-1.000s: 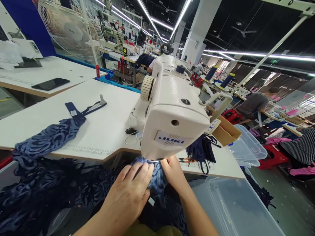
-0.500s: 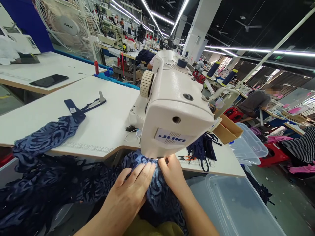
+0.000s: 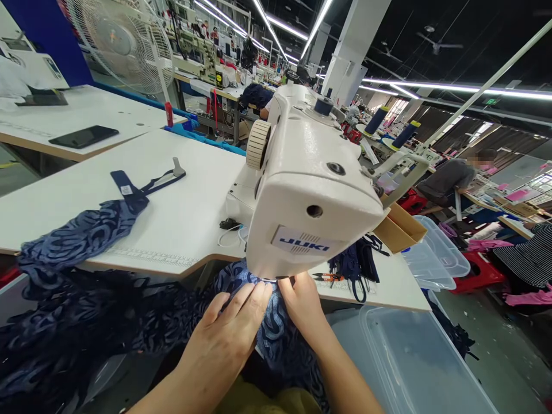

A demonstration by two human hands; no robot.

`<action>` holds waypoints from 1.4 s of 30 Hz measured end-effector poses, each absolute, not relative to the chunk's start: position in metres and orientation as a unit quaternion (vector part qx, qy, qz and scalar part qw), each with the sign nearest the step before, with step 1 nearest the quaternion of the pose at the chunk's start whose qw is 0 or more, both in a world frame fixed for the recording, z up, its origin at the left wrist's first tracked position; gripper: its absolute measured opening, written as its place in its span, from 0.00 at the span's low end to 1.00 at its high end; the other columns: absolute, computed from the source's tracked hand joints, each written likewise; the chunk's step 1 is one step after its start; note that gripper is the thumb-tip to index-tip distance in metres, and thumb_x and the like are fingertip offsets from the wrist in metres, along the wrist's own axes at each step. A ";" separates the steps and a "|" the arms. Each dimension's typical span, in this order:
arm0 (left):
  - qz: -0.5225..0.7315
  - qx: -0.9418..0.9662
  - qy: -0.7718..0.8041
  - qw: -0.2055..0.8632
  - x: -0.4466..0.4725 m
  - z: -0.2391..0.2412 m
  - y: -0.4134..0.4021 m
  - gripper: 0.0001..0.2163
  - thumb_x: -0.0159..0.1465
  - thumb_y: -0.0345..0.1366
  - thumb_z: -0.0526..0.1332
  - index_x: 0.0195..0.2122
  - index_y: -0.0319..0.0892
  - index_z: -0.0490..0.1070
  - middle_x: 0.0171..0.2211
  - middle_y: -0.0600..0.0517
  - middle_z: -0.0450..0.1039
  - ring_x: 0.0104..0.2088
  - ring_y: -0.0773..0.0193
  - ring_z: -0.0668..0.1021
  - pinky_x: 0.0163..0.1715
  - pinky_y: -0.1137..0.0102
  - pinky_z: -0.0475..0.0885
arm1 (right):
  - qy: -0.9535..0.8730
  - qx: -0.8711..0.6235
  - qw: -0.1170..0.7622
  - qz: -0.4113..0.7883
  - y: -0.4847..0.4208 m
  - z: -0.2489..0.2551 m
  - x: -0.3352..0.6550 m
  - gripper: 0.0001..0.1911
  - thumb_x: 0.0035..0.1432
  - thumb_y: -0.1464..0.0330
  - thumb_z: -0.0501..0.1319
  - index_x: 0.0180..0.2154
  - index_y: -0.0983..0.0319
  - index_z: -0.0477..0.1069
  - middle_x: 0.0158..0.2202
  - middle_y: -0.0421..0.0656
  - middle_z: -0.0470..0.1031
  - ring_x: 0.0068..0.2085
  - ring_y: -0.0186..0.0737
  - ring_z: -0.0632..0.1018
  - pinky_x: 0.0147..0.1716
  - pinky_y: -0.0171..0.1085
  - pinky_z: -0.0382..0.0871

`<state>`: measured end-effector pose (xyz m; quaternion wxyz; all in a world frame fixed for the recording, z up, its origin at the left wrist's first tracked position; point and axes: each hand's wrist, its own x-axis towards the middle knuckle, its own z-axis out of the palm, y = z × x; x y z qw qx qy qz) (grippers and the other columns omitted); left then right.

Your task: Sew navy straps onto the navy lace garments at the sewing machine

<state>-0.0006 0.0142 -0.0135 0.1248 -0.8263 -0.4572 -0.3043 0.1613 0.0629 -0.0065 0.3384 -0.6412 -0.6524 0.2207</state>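
Under the head of a white JUKI sewing machine (image 3: 310, 190) lies dark blue fabric (image 3: 272, 333) with a swirling pattern. My left hand (image 3: 228, 330) rests flat on it, fingers stretched toward the needle area. Close beside, my right hand (image 3: 304, 305) has its fingers curled in and pinches the fabric's edge; the fingertips are partly hidden by the machine head, as is the needle. More of the patterned fabric (image 3: 86, 233) trails over the table's left part, ending in a dark strap piece, and hangs down in a heap.
Orange-handled thread snips (image 3: 328, 277) and dark straps (image 3: 351, 261) lie right of the machine head. A cardboard box (image 3: 399, 227) and clear plastic bins (image 3: 431, 356) stand further right. A phone (image 3: 84, 137) lies on the left table, near a fan (image 3: 118, 40). People sit at the right.
The view has shifted slightly, so the machine head appears a little further right. Both hands and the fabric stay nearly in place.
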 end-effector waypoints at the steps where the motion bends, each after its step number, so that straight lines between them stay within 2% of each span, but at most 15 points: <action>1: -0.309 -0.824 -0.456 0.130 0.000 -0.015 0.014 0.18 0.66 0.28 0.47 0.53 0.45 0.69 0.52 0.55 0.74 0.50 0.64 0.73 0.49 0.64 0.58 | -0.654 -0.639 0.339 0.222 0.063 -0.007 0.161 0.06 0.59 0.70 0.51 0.35 0.59 0.66 0.26 0.41 0.72 0.40 0.44 0.76 0.36 0.36 0.64; 7: -0.321 -0.815 -0.457 0.154 0.001 -0.024 0.016 0.19 0.65 0.27 0.48 0.54 0.45 0.68 0.52 0.54 0.74 0.50 0.64 0.73 0.48 0.65 0.58 | -0.651 -0.638 0.346 0.221 0.066 -0.008 0.160 0.06 0.57 0.70 0.51 0.33 0.60 0.67 0.27 0.42 0.75 0.38 0.44 0.76 0.37 0.37 0.64; 12: -0.299 -0.816 -0.470 0.156 -0.001 -0.020 0.015 0.18 0.65 0.28 0.47 0.51 0.42 0.71 0.51 0.53 0.75 0.49 0.63 0.73 0.48 0.64 0.59 | -0.649 -0.645 0.342 0.213 0.067 -0.009 0.159 0.08 0.58 0.70 0.50 0.33 0.60 0.68 0.30 0.45 0.76 0.38 0.45 0.76 0.36 0.37 0.64; 20: -0.299 -0.816 -0.463 0.174 -0.005 -0.018 0.017 0.20 0.63 0.26 0.47 0.51 0.44 0.71 0.51 0.53 0.75 0.49 0.62 0.73 0.48 0.65 0.58 | -0.640 -0.623 0.394 0.215 0.073 -0.023 0.163 0.08 0.58 0.69 0.52 0.34 0.60 0.70 0.22 0.39 0.69 0.29 0.41 0.73 0.33 0.36 0.66; 26: -0.287 -0.827 -0.451 0.175 -0.007 -0.021 0.019 0.21 0.61 0.26 0.49 0.53 0.45 0.69 0.51 0.51 0.74 0.50 0.61 0.72 0.50 0.66 0.58 | -0.607 -0.605 0.439 0.271 0.074 -0.030 0.166 0.07 0.59 0.68 0.52 0.36 0.61 0.68 0.21 0.36 0.66 0.27 0.36 0.70 0.30 0.32 0.66; 31: -0.302 -0.832 -0.439 0.154 -0.005 -0.019 0.020 0.21 0.60 0.25 0.49 0.52 0.44 0.70 0.51 0.52 0.75 0.50 0.62 0.72 0.49 0.66 0.58 | -0.545 -0.601 0.479 0.336 0.074 -0.053 0.171 0.09 0.61 0.63 0.51 0.34 0.60 0.64 0.26 0.37 0.67 0.31 0.36 0.71 0.32 0.31 0.67; 36: -0.312 -0.833 -0.432 0.148 -0.005 -0.019 0.023 0.21 0.61 0.25 0.49 0.53 0.43 0.69 0.51 0.54 0.74 0.50 0.63 0.71 0.51 0.66 0.58 | -0.570 -0.606 0.408 0.376 0.059 -0.073 0.179 0.18 0.64 0.54 0.47 0.33 0.60 0.65 0.30 0.40 0.68 0.34 0.38 0.71 0.39 0.36 0.67; 39: -0.291 -0.848 -0.425 0.129 -0.009 -0.016 0.020 0.20 0.62 0.26 0.50 0.54 0.43 0.68 0.52 0.53 0.73 0.52 0.63 0.70 0.54 0.68 0.58 | -0.599 -0.553 0.332 0.475 0.045 -0.071 0.188 0.26 0.65 0.50 0.43 0.31 0.61 0.68 0.29 0.42 0.70 0.36 0.41 0.73 0.45 0.40 0.65; 41: -0.280 -0.859 -0.417 0.100 -0.014 -0.013 0.015 0.18 0.65 0.31 0.52 0.55 0.43 0.67 0.53 0.53 0.72 0.53 0.62 0.70 0.57 0.69 0.57 | -0.566 -0.528 0.318 0.548 0.038 -0.065 0.197 0.28 0.62 0.47 0.46 0.30 0.62 0.69 0.25 0.41 0.70 0.33 0.40 0.73 0.41 0.40 0.67; 42: -0.285 -0.863 -0.409 0.085 -0.017 -0.012 0.011 0.18 0.65 0.37 0.53 0.56 0.43 0.67 0.52 0.53 0.72 0.52 0.61 0.70 0.57 0.69 0.57 | -0.535 -0.528 0.340 0.566 0.035 -0.061 0.202 0.27 0.61 0.47 0.49 0.32 0.62 0.69 0.25 0.39 0.69 0.31 0.39 0.72 0.38 0.38 0.67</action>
